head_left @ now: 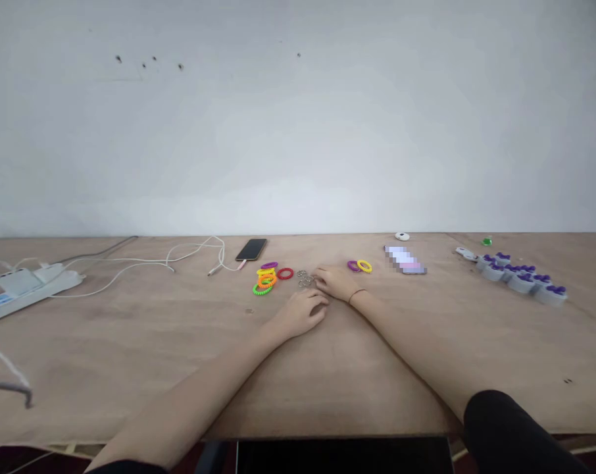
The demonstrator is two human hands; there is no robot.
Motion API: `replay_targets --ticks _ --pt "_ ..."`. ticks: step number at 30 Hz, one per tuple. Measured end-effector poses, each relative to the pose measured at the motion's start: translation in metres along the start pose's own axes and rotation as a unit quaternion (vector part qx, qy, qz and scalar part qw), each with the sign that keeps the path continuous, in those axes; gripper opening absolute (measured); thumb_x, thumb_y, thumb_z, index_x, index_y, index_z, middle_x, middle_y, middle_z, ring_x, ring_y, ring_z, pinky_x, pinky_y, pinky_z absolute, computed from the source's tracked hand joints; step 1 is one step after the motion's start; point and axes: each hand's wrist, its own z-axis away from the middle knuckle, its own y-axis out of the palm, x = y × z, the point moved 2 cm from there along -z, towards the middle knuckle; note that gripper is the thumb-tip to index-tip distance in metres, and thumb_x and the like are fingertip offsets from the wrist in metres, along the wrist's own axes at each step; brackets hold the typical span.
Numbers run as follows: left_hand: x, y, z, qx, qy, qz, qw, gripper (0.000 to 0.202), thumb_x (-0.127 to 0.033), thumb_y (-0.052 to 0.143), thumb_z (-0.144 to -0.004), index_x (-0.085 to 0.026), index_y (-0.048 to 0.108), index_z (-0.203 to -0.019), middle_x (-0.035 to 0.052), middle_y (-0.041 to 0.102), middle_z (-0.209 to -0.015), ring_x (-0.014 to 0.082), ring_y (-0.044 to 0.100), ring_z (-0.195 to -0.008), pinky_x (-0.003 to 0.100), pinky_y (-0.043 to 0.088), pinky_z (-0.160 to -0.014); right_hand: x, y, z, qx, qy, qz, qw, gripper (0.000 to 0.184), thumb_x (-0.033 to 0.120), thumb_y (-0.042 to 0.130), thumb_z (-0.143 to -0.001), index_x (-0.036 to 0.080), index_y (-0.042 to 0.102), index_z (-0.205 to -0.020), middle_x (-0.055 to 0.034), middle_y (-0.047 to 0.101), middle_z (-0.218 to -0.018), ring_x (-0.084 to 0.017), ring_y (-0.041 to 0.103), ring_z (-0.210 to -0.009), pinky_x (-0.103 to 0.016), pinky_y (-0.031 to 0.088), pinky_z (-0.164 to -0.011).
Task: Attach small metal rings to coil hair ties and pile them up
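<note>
My left hand (302,312) rests on the wooden table (130,342), fingers curled down, just below a small cluster of metal key rings (304,278). My right hand (335,282) lies beside those rings, its fingertips touching or pinching them; a thin dark band circles its wrist. Left of the rings sits a pile of coloured spiral bands (265,278) in yellow, orange, green and purple, with a red ring (285,273) next to it. A purple and a yellow ring (360,266) lie to the right of my right hand.
A dark phone (251,249) with a white cable (179,257) lies behind the bands. A white power strip (26,286) sits far left. Several grey cups with purple tops (522,277) stand at the right, near a blurred card (405,259) and a small white disc (402,236).
</note>
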Motion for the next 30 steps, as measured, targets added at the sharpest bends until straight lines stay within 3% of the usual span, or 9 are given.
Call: replay_targets --ticks 5,13,19,22,26,30 --pt "0.001 0.000 0.000 0.000 -0.001 -0.007 1.000 0.022 -0.023 0.047 -0.084 -0.022 0.063 -0.100 0.0036 0.062 -0.106 0.0198 0.054 -0.102 0.034 0.043 -0.089 0.002 -0.003 -0.006 0.045 -0.008 0.042 0.998 0.021 0.017 0.044 -0.088 0.017 0.063 -0.096 -0.0088 0.064 -0.094 -0.017 0.059 -0.084 -0.025 0.041 -0.072" --pt "0.000 0.000 0.001 0.000 0.003 -0.018 1.000 0.023 -0.023 0.047 -0.084 -0.023 0.062 -0.101 0.0038 0.061 -0.106 0.0196 0.054 -0.102 0.034 0.043 -0.089 0.004 -0.005 -0.008 0.051 -0.002 0.051 0.997 0.016 0.011 0.047 -0.083 0.012 0.063 -0.084 -0.0133 0.064 -0.090 -0.019 0.060 -0.080 -0.025 0.040 -0.067" --pt "0.000 -0.001 0.001 0.011 -0.001 -0.028 1.000 0.023 -0.024 0.046 -0.085 -0.023 0.062 -0.101 0.0037 0.061 -0.106 0.0203 0.054 -0.101 0.035 0.043 -0.088 -0.006 -0.012 0.029 -0.005 0.043 0.021 0.999 0.017 0.018 0.042 -0.085 0.013 0.057 -0.091 -0.0088 0.064 -0.087 -0.016 0.057 -0.078 -0.024 0.039 -0.067" --pt "0.000 -0.001 0.001 0.006 -0.009 -0.024 1.000 0.026 -0.026 0.047 -0.084 -0.023 0.060 -0.106 0.0045 0.061 -0.108 0.0209 0.055 -0.102 0.035 0.044 -0.088 -0.006 -0.014 0.054 -0.064 0.080 -0.081 0.991 0.013 0.017 0.043 -0.084 0.015 0.055 -0.087 -0.0043 0.062 -0.080 -0.014 0.056 -0.072 -0.023 0.039 -0.065" --pt "-0.002 -0.003 0.000 -0.033 -0.031 0.020 0.999 0.038 -0.026 0.049 -0.083 -0.023 0.050 -0.120 0.0042 0.061 -0.113 0.0199 0.056 -0.101 0.034 0.045 -0.088 0.010 -0.022 0.084 -0.111 0.079 -0.208 0.969 0.010 0.017 0.045 -0.080 0.017 0.055 -0.080 -0.0010 0.061 -0.074 -0.013 0.055 -0.066 -0.023 0.039 -0.064" --pt "-0.006 -0.006 -0.001 -0.054 -0.045 0.084 0.994 0.030 -0.028 0.046 -0.085 -0.024 0.055 -0.114 0.0011 0.066 -0.100 0.0144 0.061 -0.084 0.027 0.048 -0.077 0.029 -0.030 0.097 -0.108 0.063 -0.247 0.961 0.009 0.016 0.047 -0.078 0.019 0.056 -0.080 0.0003 0.061 -0.073 -0.012 0.053 -0.064 -0.023 0.039 -0.062"
